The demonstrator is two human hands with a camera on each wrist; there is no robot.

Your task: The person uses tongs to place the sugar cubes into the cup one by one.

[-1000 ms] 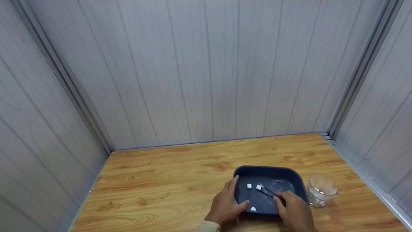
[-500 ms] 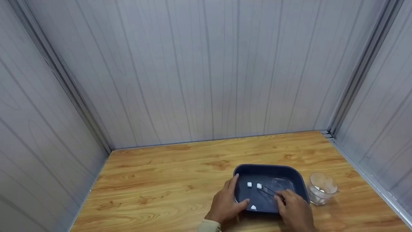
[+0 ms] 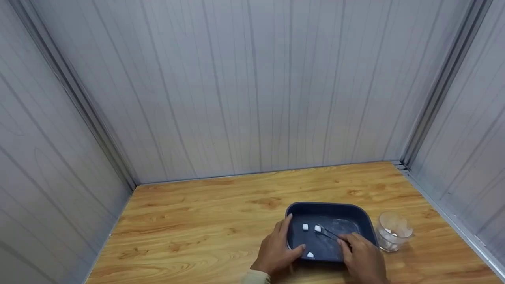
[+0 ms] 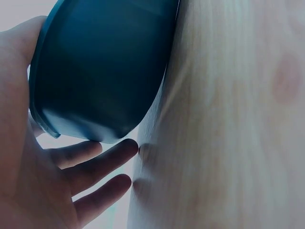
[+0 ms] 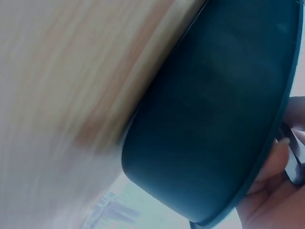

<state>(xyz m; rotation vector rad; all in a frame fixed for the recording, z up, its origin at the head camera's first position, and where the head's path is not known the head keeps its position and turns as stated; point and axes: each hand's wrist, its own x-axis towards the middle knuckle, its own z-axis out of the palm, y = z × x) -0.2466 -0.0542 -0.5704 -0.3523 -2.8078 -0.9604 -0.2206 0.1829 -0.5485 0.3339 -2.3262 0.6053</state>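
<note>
A dark blue rectangular tray (image 3: 327, 204) rests on the wooden table. My left hand (image 3: 276, 249) holds its near left corner, thumb over the near rim and fingers along the left wall; the left wrist view shows those fingers against the outer wall (image 4: 105, 71). My right hand (image 3: 363, 256) pinches thin dark tweezers (image 3: 329, 235) above the tray's right half. Their tips are at a white cube (image 3: 317, 228); whether they grip it is too small to tell. A second white cube (image 3: 305, 227) lies to its left, and a white piece (image 3: 310, 255) by the near wall.
Right of the tray stands a clear glass cup (image 3: 403, 233) with several white pieces inside. Pale panel walls (image 3: 252, 98) enclose the wooden table (image 3: 197, 221) at the back and both sides. Whitish smears mark the tray's floor.
The tweezers' tips were spread beside the right-hand cube half a second ago and are now closer together against it. The left hand, tray and cup stay in place.
</note>
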